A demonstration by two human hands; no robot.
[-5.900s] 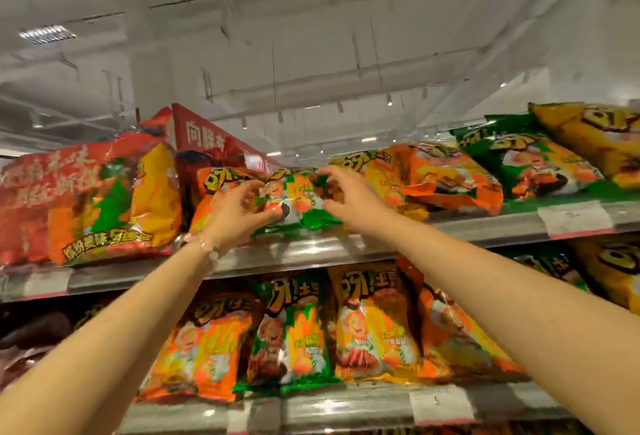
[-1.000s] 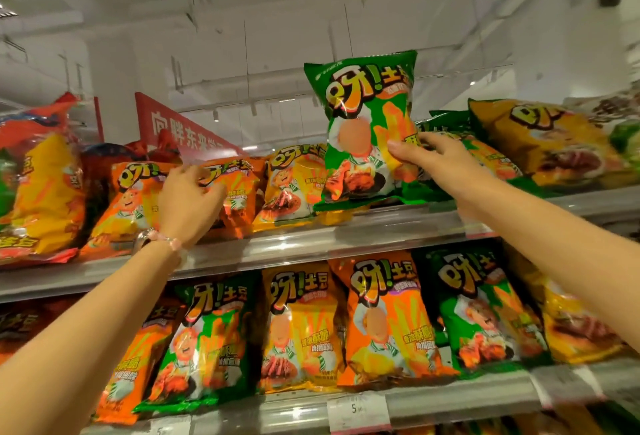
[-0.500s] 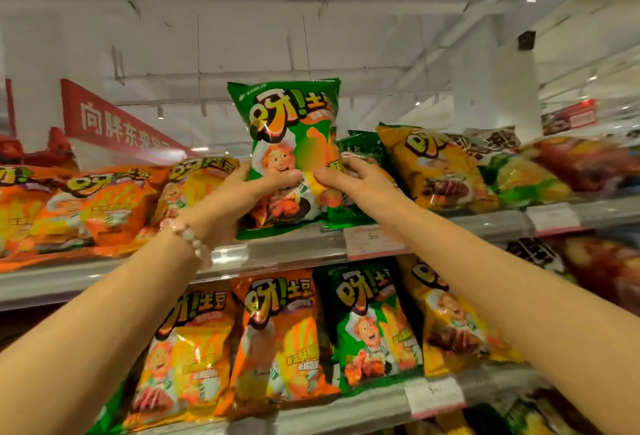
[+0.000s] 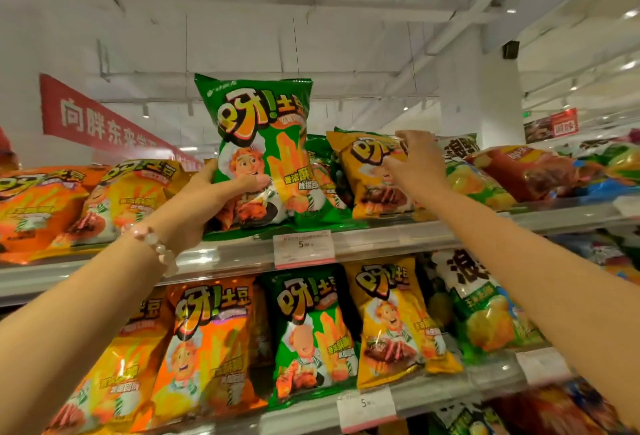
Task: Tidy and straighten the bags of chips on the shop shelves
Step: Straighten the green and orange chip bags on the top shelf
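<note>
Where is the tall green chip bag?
The green chip bag stands upright on the top shelf, centre, held by the left hand, beside a yellow bag.

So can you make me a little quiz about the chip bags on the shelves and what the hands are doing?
1. True or false: the left hand holds the green bag upright on the top shelf.
2. Which bag is the right hand reaching to? A) the yellow bag lying next to the green bag B) a blue bag on the bottom shelf C) none
3. Fill in: the price tag under the green bag shows the number ___.

Key: 1 true. 2 A. 3 five.
</note>
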